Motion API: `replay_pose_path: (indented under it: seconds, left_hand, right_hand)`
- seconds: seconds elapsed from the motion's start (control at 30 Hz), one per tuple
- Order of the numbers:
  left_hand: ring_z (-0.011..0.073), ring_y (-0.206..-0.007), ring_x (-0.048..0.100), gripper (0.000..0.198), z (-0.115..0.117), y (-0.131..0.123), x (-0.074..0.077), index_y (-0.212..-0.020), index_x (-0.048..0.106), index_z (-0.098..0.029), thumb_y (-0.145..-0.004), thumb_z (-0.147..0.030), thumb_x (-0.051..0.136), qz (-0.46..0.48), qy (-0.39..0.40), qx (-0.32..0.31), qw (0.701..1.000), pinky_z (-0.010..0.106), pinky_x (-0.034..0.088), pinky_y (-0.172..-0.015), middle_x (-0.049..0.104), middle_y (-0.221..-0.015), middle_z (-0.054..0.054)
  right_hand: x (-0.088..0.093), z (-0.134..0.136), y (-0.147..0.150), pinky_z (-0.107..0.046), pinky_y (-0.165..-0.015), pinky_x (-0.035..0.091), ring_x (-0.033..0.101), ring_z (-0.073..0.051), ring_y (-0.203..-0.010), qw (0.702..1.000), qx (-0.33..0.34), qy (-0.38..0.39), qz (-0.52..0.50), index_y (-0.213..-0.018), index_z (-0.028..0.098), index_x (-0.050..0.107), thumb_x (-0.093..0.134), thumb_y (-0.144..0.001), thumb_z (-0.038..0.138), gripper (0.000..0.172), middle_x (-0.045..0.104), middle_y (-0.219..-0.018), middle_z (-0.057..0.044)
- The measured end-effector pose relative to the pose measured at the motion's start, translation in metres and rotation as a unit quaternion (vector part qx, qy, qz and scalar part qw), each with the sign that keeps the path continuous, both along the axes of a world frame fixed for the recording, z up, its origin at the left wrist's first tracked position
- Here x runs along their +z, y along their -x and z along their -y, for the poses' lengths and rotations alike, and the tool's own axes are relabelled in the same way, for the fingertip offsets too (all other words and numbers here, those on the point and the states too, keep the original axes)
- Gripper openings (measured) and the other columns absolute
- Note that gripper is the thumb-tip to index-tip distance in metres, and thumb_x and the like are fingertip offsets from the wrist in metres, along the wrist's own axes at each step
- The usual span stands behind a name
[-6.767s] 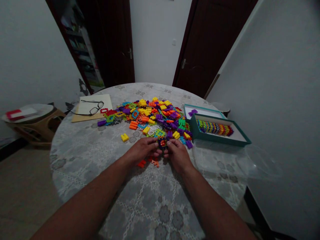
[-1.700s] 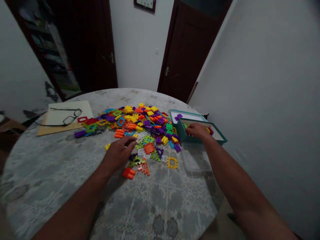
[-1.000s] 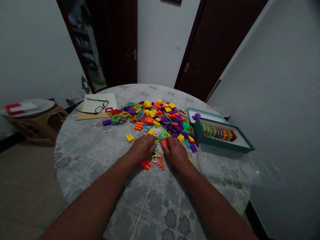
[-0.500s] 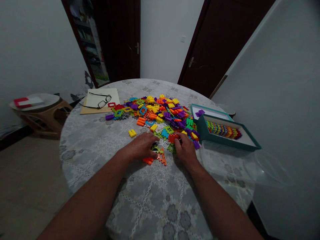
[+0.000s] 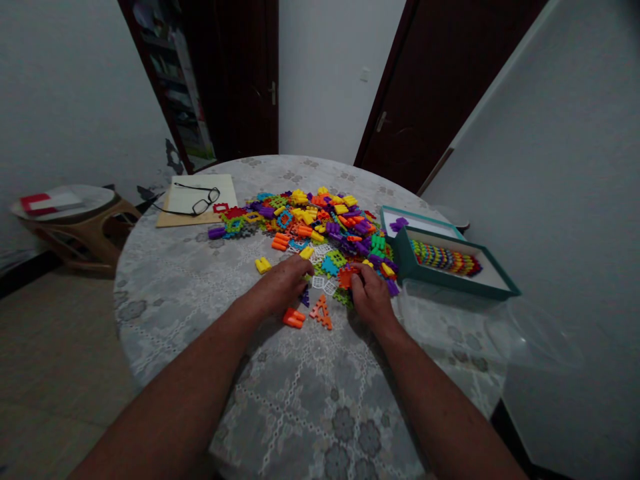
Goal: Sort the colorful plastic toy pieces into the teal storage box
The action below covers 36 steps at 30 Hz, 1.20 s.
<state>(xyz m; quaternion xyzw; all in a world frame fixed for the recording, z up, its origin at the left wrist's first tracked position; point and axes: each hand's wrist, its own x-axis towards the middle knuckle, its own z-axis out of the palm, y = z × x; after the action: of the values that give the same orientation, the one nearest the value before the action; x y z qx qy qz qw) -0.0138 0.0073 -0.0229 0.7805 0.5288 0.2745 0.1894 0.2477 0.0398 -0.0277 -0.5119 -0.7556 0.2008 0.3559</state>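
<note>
My left hand (image 5: 286, 281) is at the near edge of a pile of plastic building pieces (image 5: 345, 230), its fingers curled down. What lies under its fingertips is mostly hidden; a sliver of lime green shows there. A yellow piece (image 5: 307, 253) is just beyond those fingers. My right hand (image 5: 373, 293) pinches the edge of a red-orange square piece (image 5: 346, 277). Between the hands lie white lattice pieces (image 5: 324, 285). Closer to me are an orange triangle piece (image 5: 321, 312), an orange tube-shaped piece (image 5: 294, 318) and a dark purple piece (image 5: 305, 297), partly covered.
On the right stand a teal box (image 5: 455, 263) with a colourful row of pieces and its lid (image 5: 425, 223). A clear plastic container (image 5: 450, 313) is nearer. Glasses (image 5: 203, 201) rest on papers (image 5: 175, 207) at left. A lone yellow piece (image 5: 263, 265) lies left of the pile.
My left hand has moved away from me, uncovering the orange triangle and more of the orange tube-shaped piece. The lime piece beside the triangle no longer shows there. My right hand stays at the red-orange piece.
</note>
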Motion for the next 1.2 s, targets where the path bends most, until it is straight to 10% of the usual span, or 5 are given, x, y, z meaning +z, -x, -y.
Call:
replay_pose_path:
  seconds: [0.67, 1.2]
  left_hand:
    - [0.0227, -0.087, 0.072, 0.03, 0.001, -0.015, 0.013, -0.118, 0.07, -0.022, -0.09, -0.028, 0.066, 0.27, 0.13, 0.134, 0.945, 0.037, 0.063, -0.071, 0.075, -0.107, 0.008]
    - [0.0319, -0.108, 0.074, 0.023, -0.002, -0.012, -0.005, -0.115, 0.076, -0.023, -0.097, -0.021, 0.061, 0.005, -0.009, 0.075, 0.997, 0.048, 0.056, -0.099, 0.08, -0.115, 0.013]
  right_hand:
    - [0.0, 0.007, 0.002, -0.037, -0.107, 0.053, 0.072, -0.027, -0.117, 0.998, 0.045, -0.034, 0.002, -0.128, 0.018, 0.071, 0.048, -0.103, 0.032, 0.037, 0.078, -0.127, -0.013]
    - [-0.011, -0.003, 0.0, -0.039, -0.102, 0.054, 0.069, -0.026, -0.109, 0.991, 0.085, -0.103, 0.017, -0.112, 0.02, 0.072, 0.049, -0.103, 0.024, 0.025, 0.074, -0.11, -0.012]
